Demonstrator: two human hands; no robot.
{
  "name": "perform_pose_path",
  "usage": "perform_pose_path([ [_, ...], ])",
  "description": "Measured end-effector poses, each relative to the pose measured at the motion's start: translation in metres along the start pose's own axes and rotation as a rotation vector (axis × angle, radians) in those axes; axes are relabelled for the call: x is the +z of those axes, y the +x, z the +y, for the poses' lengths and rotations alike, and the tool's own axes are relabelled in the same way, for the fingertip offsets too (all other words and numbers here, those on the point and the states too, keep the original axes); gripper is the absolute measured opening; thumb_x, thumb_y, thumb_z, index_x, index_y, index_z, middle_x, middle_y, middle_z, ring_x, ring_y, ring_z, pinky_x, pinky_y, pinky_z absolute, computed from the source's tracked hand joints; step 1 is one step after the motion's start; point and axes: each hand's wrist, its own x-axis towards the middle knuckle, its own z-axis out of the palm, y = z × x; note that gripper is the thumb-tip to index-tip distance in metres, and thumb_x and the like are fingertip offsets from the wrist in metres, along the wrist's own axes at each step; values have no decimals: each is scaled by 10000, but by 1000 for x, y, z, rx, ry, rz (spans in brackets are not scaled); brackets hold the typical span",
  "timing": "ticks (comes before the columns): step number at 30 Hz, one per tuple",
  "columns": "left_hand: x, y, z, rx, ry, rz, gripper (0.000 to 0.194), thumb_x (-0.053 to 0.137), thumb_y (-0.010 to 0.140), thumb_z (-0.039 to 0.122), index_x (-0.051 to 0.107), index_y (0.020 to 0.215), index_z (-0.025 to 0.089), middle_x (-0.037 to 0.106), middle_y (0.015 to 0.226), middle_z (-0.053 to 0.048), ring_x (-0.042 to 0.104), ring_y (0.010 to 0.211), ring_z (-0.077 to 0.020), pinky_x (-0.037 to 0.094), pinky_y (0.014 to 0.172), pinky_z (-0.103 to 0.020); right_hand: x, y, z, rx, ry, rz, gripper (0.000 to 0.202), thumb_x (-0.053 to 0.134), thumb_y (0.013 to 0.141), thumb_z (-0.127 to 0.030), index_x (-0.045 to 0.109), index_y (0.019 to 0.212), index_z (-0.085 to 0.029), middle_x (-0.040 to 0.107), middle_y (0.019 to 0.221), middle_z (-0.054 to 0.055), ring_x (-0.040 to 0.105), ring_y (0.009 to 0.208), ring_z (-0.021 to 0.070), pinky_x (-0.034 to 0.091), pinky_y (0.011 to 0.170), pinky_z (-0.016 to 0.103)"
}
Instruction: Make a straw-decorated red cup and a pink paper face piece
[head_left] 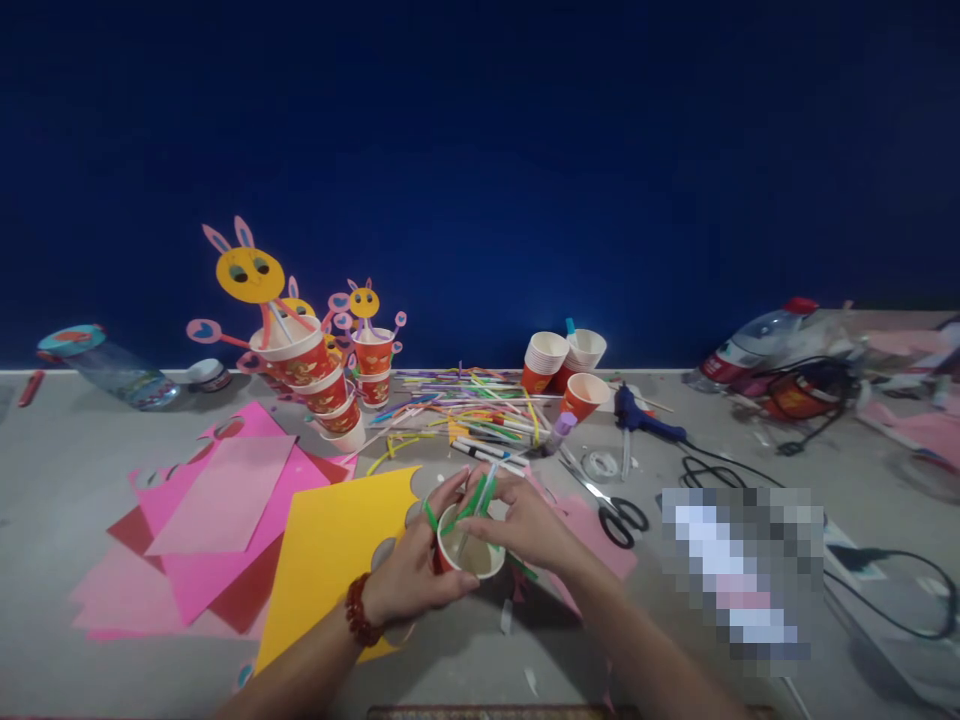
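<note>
A paper cup (487,558) with a white inside is tipped toward me near the middle of the table. My left hand (405,570), with a red bead bracelet (363,610) at the wrist, is wrapped round its left side. My right hand (517,518) pinches a pale straw (491,478) and green strips (484,496) at the cup's mouth. The straw's lower end reaches into the cup. More green shows by my left fingers and below my right hand. Beneath my left hand lies yellow card (334,545) with round cut-outs.
Finished cup figures (296,350) stand back left, beside pink paper (225,500) and a bottle (124,370). Coloured straws (465,400) and stacked cups (546,360) lie behind my hands. On the right are scissors (621,520), a glue gun (645,420) with its cord, and a large bottle (754,345).
</note>
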Motion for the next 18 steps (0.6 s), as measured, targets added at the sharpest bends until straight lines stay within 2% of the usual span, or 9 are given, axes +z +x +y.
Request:
perform_pose_path([
  [4,1,0,-1,-14,-23,27,1030,752,761,610,233,1578,256,332,1607,-152,346,1459,-392,250,1215,-558,-2,1,-3,1,-30,-4,144,766,819,-325,767,917,-219,728,1017,48,654,975,246,490,896,363],
  [6,-1,-1,-5,-15,-34,58,997,753,768,603,264,1565,259,351,1597,-147,358,1452,-384,268,1207,-548,-5,2,-5,-17,-17,-23,176,760,830,-370,767,924,-221,715,1022,49,646,974,242,492,898,362],
  [10,-7,-5,-19,-3,-91,145,975,755,765,611,299,1554,262,382,1582,-143,407,1418,-372,321,1182,-521,-18,-2,-3,-68,137,14,247,700,886,-446,740,956,-213,669,1023,61,633,968,226,511,874,348],
  [14,-13,-8,-35,-24,-139,270,947,753,750,630,363,1524,249,407,1562,-141,419,1404,-377,334,1174,-520,-27,-24,12,-124,322,100,203,641,938,-414,692,972,-220,633,1008,68,638,826,191,542,748,326],
  [18,-11,-8,-40,-24,-185,309,936,757,755,599,355,1528,258,430,1544,-136,438,1389,-372,358,1160,-521,-22,-40,24,-278,120,112,138,680,917,-298,678,1044,-245,672,983,78,646,911,212,552,740,321],
])
